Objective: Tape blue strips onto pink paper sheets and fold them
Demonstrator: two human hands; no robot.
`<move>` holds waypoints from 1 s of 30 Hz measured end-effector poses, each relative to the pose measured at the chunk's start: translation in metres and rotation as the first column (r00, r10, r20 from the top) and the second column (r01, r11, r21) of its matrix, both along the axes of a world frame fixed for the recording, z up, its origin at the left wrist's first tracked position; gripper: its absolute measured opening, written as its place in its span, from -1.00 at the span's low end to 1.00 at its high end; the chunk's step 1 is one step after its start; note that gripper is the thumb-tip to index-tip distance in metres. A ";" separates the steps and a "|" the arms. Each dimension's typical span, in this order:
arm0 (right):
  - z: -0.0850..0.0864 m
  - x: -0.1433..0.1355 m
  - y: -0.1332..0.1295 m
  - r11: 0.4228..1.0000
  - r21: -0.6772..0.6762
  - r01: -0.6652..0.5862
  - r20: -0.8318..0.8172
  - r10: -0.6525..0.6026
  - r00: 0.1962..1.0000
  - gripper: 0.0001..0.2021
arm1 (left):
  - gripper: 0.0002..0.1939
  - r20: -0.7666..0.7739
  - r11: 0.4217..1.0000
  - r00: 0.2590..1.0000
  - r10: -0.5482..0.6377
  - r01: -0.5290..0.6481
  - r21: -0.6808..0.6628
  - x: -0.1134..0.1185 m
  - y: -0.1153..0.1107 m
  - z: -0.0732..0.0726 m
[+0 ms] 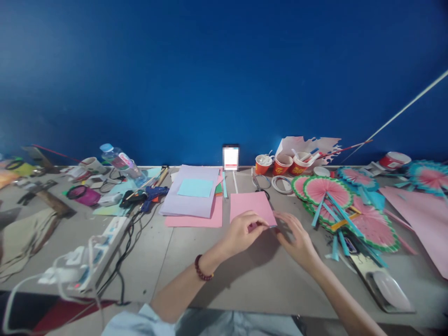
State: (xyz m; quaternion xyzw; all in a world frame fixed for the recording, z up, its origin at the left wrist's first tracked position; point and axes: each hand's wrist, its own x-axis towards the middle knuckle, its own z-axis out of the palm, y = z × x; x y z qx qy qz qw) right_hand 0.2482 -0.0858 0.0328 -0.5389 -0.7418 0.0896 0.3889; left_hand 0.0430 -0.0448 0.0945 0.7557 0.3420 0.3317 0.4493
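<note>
A square sheet of pink paper [250,203] lies on the table in front of me, with a bit of blue showing at its near right corner. My left hand [247,231] is closed in a pinch on the paper's near edge, close to that corner. A dark bead bracelet is around the left wrist. My right hand [296,235] rests beside the same corner, its fingers stretched out and apart from the thumb, fingertips at the paper's right edge. Scissors [261,186] lie partly hidden behind the paper.
Left of the hands is a stack of purple paper [191,205] topped by a light blue sheet [194,187]. A blue glue gun [152,196], power strip [101,254] and bottle [122,163] stand further left. Watermelon-coloured paper fans [374,224], cups [283,164] and a mouse [390,289] are right.
</note>
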 end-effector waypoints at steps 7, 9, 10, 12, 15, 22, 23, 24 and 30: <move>0.055 0.007 0.012 0.997 0.027 -0.068 -0.086 0.070 0.994 -0.88 | -0.86 0.299 0.989 0.943 0.147 -0.150 -0.012 -0.015 -0.004 0.033; 0.069 0.006 0.011 0.997 -0.079 -0.023 -0.102 0.015 0.995 -0.88 | -0.79 0.340 0.966 0.905 0.257 -0.241 -0.090 -0.017 0.001 0.029; 0.073 0.006 0.011 0.990 -0.140 0.000 -0.105 -0.015 0.994 -0.85 | -0.76 0.343 0.952 0.889 0.303 -0.269 -0.143 -0.018 0.004 0.025; 0.077 0.005 0.015 0.968 -0.247 0.033 -0.101 -0.060 0.993 -0.77 | -0.72 0.321 0.930 0.881 0.349 -0.282 -0.236 -0.018 0.010 0.013; 0.066 0.004 0.027 0.917 -0.398 0.017 -0.099 -0.062 0.993 -0.71 | -0.72 0.285 0.910 0.886 0.365 -0.275 -0.309 -0.018 0.020 -0.012; 0.009 -0.002 0.046 0.829 -0.558 -0.022 0.004 0.029 1.000 -0.70 | -0.80 0.041 0.916 0.934 0.355 -0.339 -0.213 -0.028 0.033 -0.077; 0.004 -0.004 0.046 0.838 -0.545 -0.015 0.033 0.040 0.999 -0.71 | -0.80 0.006 0.924 0.937 0.350 -0.344 -0.169 -0.029 0.032 -0.081; -0.001 -0.006 0.047 0.856 -0.517 -0.009 0.062 0.048 0.997 -0.72 | -0.79 -0.026 0.931 0.938 0.345 -0.345 -0.120 -0.030 0.031 -0.084; -0.012 -0.013 0.055 0.970 -0.244 0.007 0.163 0.034 0.986 -0.79 | -0.90 -0.252 0.922 0.925 0.286 -0.194 0.335 -0.028 0.022 -0.093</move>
